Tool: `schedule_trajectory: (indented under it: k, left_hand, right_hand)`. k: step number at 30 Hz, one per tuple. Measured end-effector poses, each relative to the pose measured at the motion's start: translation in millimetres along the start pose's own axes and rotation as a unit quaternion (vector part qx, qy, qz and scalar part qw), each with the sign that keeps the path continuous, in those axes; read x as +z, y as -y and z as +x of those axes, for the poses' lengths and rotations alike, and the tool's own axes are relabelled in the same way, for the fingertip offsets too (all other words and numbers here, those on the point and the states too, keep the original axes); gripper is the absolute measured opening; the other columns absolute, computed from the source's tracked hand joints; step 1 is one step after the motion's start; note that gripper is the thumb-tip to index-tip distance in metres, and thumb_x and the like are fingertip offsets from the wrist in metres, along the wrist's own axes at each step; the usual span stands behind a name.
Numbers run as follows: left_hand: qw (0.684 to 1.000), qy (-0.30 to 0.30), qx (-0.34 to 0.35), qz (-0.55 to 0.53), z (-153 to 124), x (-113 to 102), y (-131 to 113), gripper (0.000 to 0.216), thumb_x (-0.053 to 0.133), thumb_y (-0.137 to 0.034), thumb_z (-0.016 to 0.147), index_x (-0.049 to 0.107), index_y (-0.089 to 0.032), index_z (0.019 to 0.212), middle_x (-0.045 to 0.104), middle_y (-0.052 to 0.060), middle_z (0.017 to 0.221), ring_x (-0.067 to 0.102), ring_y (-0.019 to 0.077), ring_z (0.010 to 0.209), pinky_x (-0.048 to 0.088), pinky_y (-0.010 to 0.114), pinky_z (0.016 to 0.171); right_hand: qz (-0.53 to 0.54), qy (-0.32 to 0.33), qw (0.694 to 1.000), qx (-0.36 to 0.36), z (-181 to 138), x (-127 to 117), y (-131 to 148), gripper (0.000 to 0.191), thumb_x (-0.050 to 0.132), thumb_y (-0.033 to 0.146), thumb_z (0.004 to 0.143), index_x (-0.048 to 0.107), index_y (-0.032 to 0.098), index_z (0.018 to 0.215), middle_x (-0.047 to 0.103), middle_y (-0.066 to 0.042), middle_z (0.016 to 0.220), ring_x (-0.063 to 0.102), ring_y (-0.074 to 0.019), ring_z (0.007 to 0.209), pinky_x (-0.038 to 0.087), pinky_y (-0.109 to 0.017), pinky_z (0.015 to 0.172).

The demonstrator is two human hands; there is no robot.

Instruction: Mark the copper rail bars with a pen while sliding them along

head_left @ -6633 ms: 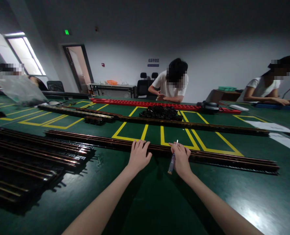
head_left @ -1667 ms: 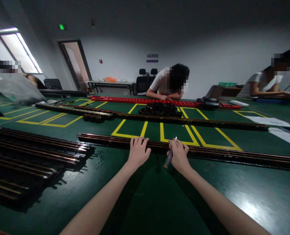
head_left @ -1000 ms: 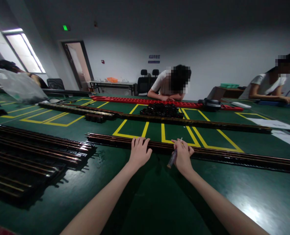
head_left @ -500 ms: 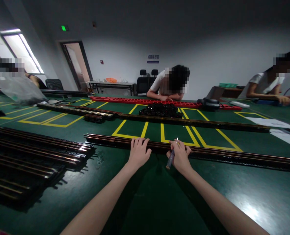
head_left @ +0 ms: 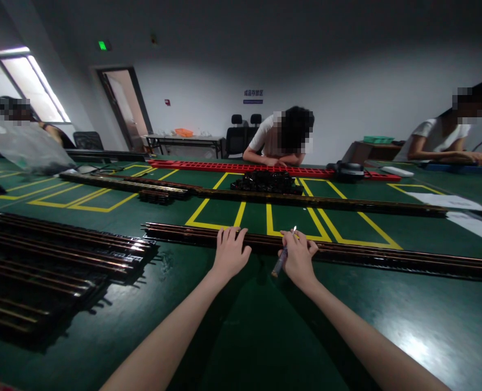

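My left hand (head_left: pixel 231 253) lies across a long dark strip (head_left: pixel 387 257) with copper-coloured rods along it, fingers spread over its far side and thumb apart. To the right, my right hand (head_left: pixel 300 258) is closed round a slim pen-like tool (head_left: pixel 279 264) with a dark grey body and a shiny tip. The tip points up and away over the strip, and the butt points down towards me. Some of this hand's fingers touch the strip. Exactly where the tip makes contact, if at all, I cannot make out.
At the left lies a stack of similar strips (head_left: pixel 57 266). Beyond my hands are another long strip (head_left: pixel 346 204), a heap of black parts (head_left: pixel 267 182) and a red lattice rail (head_left: pixel 208 167). White papers (head_left: pixel 448 201) lie at the right. Co-workers sit across the green table (head_left: pixel 241 347).
The strip has slid slightly to the right under my hands. In my right hand the tool's butt has swung a little up and left. My left hand keeps nearly the same place.
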State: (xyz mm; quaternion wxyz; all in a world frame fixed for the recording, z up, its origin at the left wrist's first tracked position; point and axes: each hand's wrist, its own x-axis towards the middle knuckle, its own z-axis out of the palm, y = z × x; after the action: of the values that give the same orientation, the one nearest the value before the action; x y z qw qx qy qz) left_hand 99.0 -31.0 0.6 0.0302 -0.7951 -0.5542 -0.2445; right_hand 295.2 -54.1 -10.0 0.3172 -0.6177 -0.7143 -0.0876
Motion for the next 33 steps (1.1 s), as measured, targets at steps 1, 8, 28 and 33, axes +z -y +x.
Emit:
schedule_trajectory:
  k: [1, 8, 28, 33]
  left_hand:
    - [1.0, 0.002, -0.001, -0.001, 0, 0, 0, 0.043, 0.04, -0.029, 0.086, 0.051, -0.017, 0.126, 0.053, 0.011, 0.127, 0.043, 0.0257, 0.123, 0.023, 0.05, 0.112]
    - [1.0, 0.013, -0.003, -0.013, 0, -2, -1, 0.042, 0.039, -0.03, 0.087, 0.053, -0.017, 0.125, 0.054, 0.01, 0.127, 0.043, 0.026, 0.123, 0.021, 0.051, 0.112]
    - [1.0, 0.004, -0.003, -0.004, 0, 0, 0, 0.042, 0.04, -0.028, 0.086, 0.051, -0.018, 0.126, 0.055, 0.009, 0.127, 0.044, 0.0255, 0.123, 0.021, 0.051, 0.112]
    - [1.0, 0.016, -0.009, -0.019, 0, -1, -1, 0.042, 0.039, -0.029, 0.087, 0.052, -0.017, 0.126, 0.054, 0.01, 0.127, 0.043, 0.0258, 0.124, 0.019, 0.052, 0.112]
  right_hand:
    - [-0.006, -0.002, 1.0, 0.003, 0, 0, -1, 0.024, 0.044, 0.004, 0.067, 0.044, 0.023, 0.081, 0.064, -0.009, 0.107, 0.045, -0.0323, 0.115, 0.028, -0.044, 0.08]
    - [-0.008, -0.031, 0.999, 0.017, -3, 4, -8, 0.03, 0.044, 0.001, 0.061, 0.044, 0.022, 0.081, 0.065, -0.009, 0.109, 0.047, -0.0302, 0.112, 0.028, -0.041, 0.078]
    - [-0.006, -0.032, 0.999, 0.037, 0, 2, 5, 0.031, 0.041, -0.001, 0.059, 0.039, 0.022, 0.079, 0.059, -0.01, 0.123, 0.04, -0.0311, 0.121, 0.028, -0.043, 0.081]
    - [-0.005, -0.06, 0.997, 0.044, -1, 2, -1, 0.034, 0.04, -0.003, 0.054, 0.039, 0.022, 0.077, 0.064, -0.007, 0.117, 0.043, -0.0293, 0.118, 0.027, -0.041, 0.079]
